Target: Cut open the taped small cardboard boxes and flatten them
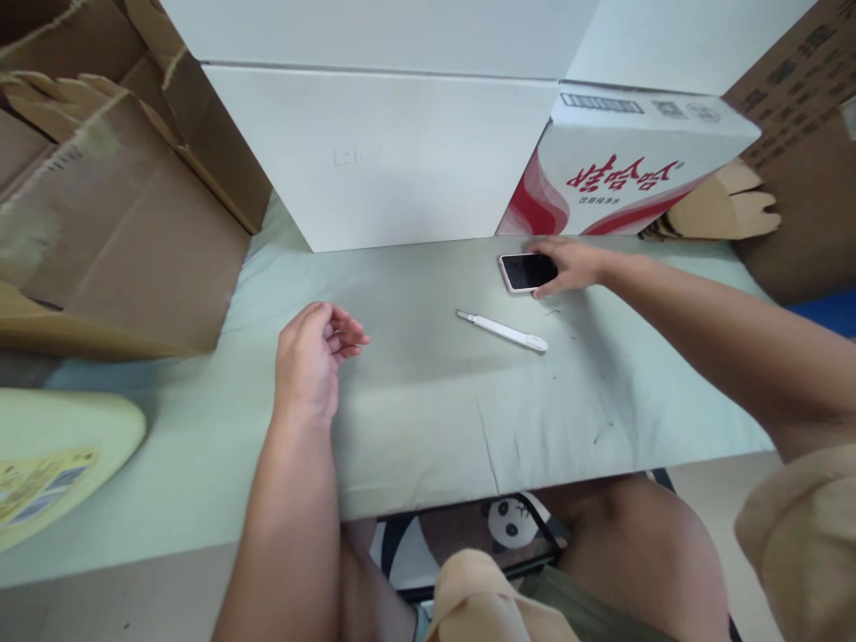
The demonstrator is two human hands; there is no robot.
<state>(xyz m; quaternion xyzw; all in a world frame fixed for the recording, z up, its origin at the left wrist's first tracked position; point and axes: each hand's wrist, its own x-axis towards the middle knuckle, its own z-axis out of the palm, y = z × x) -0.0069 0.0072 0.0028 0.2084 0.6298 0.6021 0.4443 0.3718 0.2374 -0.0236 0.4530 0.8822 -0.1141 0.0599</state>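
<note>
My right hand (568,266) reaches to the far side of the table and grips the right end of a smartphone (525,272), thumb and fingers on its opposite edges. The phone has a dark screen and a pale pinkish case, and lies face up on the cloth. Closer to me, a slim white craft knife (505,331) lies at a slant, its narrow grey tip pointing left. Left of the knife, my left hand (313,352) rests on its side with loosely bent fingers, open and holding nothing.
A pale green cloth (415,428) covers the table. White boxes (401,160) and a red-and-white carton (621,169) line the back. Open cardboard boxes (147,214) and a yellow-green container (60,446) stand at left. Folded cardboard (722,205) lies at back right.
</note>
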